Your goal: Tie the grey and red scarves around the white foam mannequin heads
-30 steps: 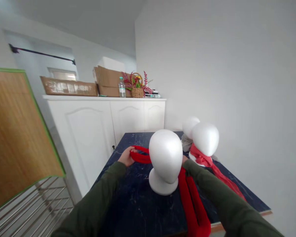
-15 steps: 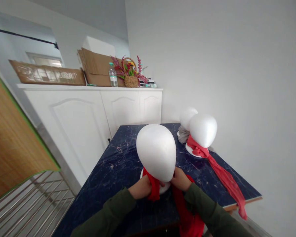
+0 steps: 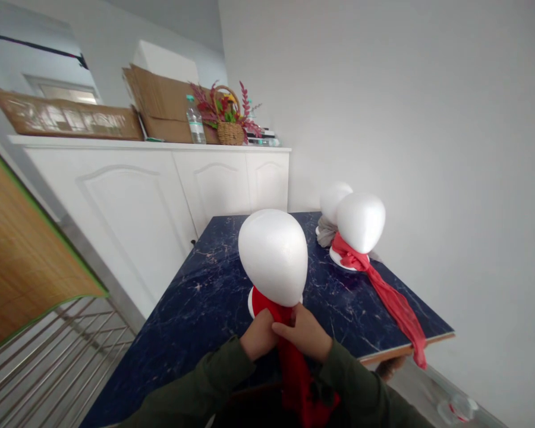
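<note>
You're grasping the red scarf (image 3: 292,362) with both hands just under the chin of the near white foam head (image 3: 274,255). Your left hand (image 3: 259,336) is curling around it, and your right hand (image 3: 307,334) is pressing in beside, its thumb reaching across to the left; some fingertips are hiding in the folds. The scarf is wrapping the front of the neck, its tail hanging between your sleeves and past the near edge of the blue table (image 3: 196,297).

That edge is running close below your wrists. Room is opening to the left, where tabletop is stretching from the head to the left edge. On the right, a strip of tabletop is separating your head from two other foam heads (image 3: 361,223), which are standing by the wall (image 3: 428,119). A coral scarf (image 3: 390,297) is trailing from one of them over the near edge. The white cabinet (image 3: 223,178) is standing beyond the far edge.

Half a second ago, your hands were parting around the chin; now they're meeting in front, and the scarf is hanging from the middle instead of at both sides.
</note>
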### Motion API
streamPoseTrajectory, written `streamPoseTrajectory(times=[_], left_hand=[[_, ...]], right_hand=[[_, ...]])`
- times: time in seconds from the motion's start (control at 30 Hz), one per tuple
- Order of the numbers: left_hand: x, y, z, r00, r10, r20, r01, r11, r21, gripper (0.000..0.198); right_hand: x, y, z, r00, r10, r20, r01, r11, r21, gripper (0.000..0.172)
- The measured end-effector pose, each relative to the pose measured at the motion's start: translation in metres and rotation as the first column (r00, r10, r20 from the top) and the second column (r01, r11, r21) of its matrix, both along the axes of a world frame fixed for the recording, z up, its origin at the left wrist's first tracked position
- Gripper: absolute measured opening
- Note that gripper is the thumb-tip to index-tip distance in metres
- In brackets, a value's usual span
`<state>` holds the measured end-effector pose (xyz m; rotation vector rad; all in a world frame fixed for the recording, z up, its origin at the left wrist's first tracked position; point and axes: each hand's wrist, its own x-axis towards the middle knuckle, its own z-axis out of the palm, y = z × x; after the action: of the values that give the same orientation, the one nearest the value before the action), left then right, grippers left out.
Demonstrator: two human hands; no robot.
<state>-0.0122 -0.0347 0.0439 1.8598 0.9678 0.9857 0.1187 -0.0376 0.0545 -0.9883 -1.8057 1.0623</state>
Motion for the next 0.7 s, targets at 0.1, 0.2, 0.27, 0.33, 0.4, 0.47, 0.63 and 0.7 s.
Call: streamPoseTrajectory(times=[0.1, 0.2, 0.27, 0.33, 0.4, 0.47, 0.63, 0.7], left_hand=[[0.001, -0.001, 0.001, 0.998, 0.047, -0.050, -0.045, 0.998, 0.055, 0.029], [-0.003, 0.002, 0.005, 0.982, 0.128, -0.142, -0.133, 0.991, -0.026, 0.021], [-0.008, 0.004, 0.009, 0.986, 0.114, -0.125, -0.135, 0.975, -0.178, 0.019], [-0.016, 0.006, 0.013, 0.997, 0.068, 0.039, -0.048, 0.922, -0.384, 0.023], [-0.030, 0.009, 0.015, 0.959, 0.086, 0.271, 0.081, 0.830, -0.552, 0.028], [-0.051, 0.013, 0.015, 0.889, 0.156, 0.431, 0.183, 0.742, -0.645, 0.035], [-0.104, 0.030, 0.017, 0.910, 0.058, 0.411, 0.270, 0.668, -0.693, 0.036], [-0.113, 0.035, 0.023, 0.964, -0.071, 0.258, 0.233, 0.698, -0.677, 0.030]], right_hand=[[-0.001, -0.002, 0.000, 0.972, -0.179, 0.154, 0.165, 0.981, 0.098, 0.036], [0.001, -0.001, -0.003, 0.906, -0.273, 0.323, 0.216, 0.955, 0.202, 0.007], [0.006, 0.004, -0.006, 0.876, -0.300, 0.377, 0.212, 0.942, 0.259, 0.006], [0.016, 0.011, -0.008, 0.884, -0.293, 0.364, 0.205, 0.943, 0.263, 0.009], [0.028, 0.020, -0.009, 0.911, -0.273, 0.309, 0.208, 0.951, 0.230, 0.012], [0.038, 0.031, -0.009, 0.939, -0.275, 0.205, 0.241, 0.954, 0.175, 0.015], [0.042, 0.052, -0.009, 0.937, -0.218, -0.274, 0.081, 0.896, -0.436, 0.023], [0.038, 0.055, -0.010, 0.924, -0.211, -0.320, -0.008, 0.824, -0.567, 0.021]])
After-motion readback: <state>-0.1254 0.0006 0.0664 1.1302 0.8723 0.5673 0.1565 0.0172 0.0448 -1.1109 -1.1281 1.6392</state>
